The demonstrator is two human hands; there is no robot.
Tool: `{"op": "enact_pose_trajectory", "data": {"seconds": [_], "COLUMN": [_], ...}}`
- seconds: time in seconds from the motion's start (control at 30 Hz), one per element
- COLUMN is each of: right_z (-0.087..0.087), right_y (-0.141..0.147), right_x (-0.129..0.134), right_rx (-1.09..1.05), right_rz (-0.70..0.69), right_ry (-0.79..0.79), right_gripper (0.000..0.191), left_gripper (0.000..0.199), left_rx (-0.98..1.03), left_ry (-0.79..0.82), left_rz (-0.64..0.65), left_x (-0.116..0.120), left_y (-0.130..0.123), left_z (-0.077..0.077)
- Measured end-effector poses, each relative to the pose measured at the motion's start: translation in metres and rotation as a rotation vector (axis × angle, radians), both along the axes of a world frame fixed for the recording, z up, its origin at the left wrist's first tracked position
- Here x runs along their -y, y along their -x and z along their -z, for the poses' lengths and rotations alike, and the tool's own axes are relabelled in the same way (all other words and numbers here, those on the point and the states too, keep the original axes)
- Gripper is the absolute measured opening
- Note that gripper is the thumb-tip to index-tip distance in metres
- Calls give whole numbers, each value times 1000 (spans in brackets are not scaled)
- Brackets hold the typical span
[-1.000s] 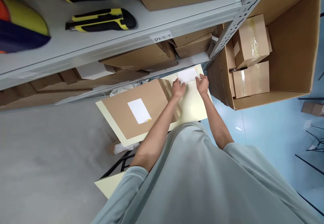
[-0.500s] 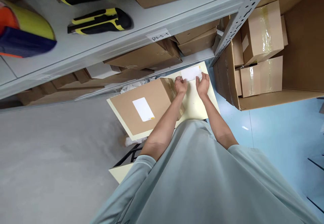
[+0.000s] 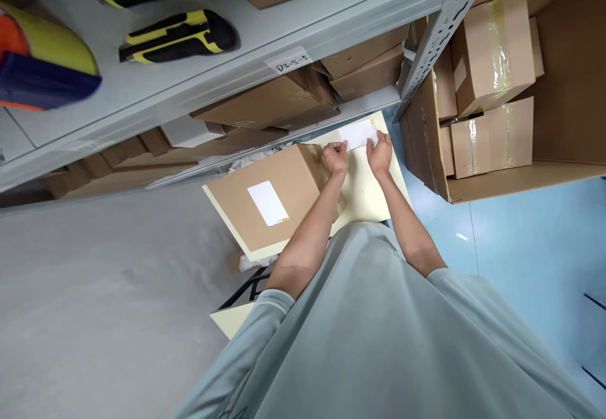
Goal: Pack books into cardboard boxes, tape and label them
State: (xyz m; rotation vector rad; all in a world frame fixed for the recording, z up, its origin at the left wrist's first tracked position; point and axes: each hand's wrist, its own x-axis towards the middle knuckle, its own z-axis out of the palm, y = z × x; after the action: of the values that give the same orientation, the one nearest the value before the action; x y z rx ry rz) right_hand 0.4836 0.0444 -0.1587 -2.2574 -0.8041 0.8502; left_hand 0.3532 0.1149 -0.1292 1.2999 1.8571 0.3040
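A white label sheet (image 3: 358,133) with a small yellow mark at its upper right corner lies over the far part of the cream board (image 3: 367,185). My left hand (image 3: 335,157) pinches the sheet's lower left corner, its fingers curled. At the lower right corner my right hand (image 3: 379,153) has thumb and fingers closed on the sheet's edge. To the left of my hands stands a taped cardboard box (image 3: 227,198) on the same board, with a white label (image 3: 268,203) on its top face. My left forearm crosses in front of that box's right side.
Grey metal shelving (image 3: 227,69) runs across the top, holding a black-and-yellow cutter (image 3: 180,37), a tape roll (image 3: 47,59) and cartons. At right, a large open carton (image 3: 502,185) contains smaller taped boxes (image 3: 495,53). Crumpled white material (image 3: 253,160) lies behind the labelled box.
The view has shifted slightly. My left hand has moved a little left and its fingers are curled tighter; the sheet stays nearly in place.
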Motion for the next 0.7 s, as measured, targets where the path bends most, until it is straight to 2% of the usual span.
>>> {"op": "enact_pose_trajectory", "data": {"seconds": [0.2, 0.33, 0.47, 0.57, 0.7], "right_z": [-8, -25, -45, -54, -59], "right_y": [-8, -2, 10, 13, 4], "right_x": [-6, -17, -32, -40, -41], "right_rx": [-53, -65, -135, -141, -133], "right_rz": [26, -42, -145, -152, -143], "right_ry": [-78, -165, -161, -154, -146], "right_gripper": [64, 57, 57, 53, 37], "left_gripper": [19, 19, 20, 22, 24], "left_rx": [26, 84, 136, 145, 152], "left_ry": [-32, -102, -159, -167, -190], "left_rz": [44, 69, 100, 144, 177], "left_x": [3, 8, 15, 18, 18], "left_y": [-1, -1, -4, -7, -11], "left_z": [-14, -24, -38, -46, -54]}}
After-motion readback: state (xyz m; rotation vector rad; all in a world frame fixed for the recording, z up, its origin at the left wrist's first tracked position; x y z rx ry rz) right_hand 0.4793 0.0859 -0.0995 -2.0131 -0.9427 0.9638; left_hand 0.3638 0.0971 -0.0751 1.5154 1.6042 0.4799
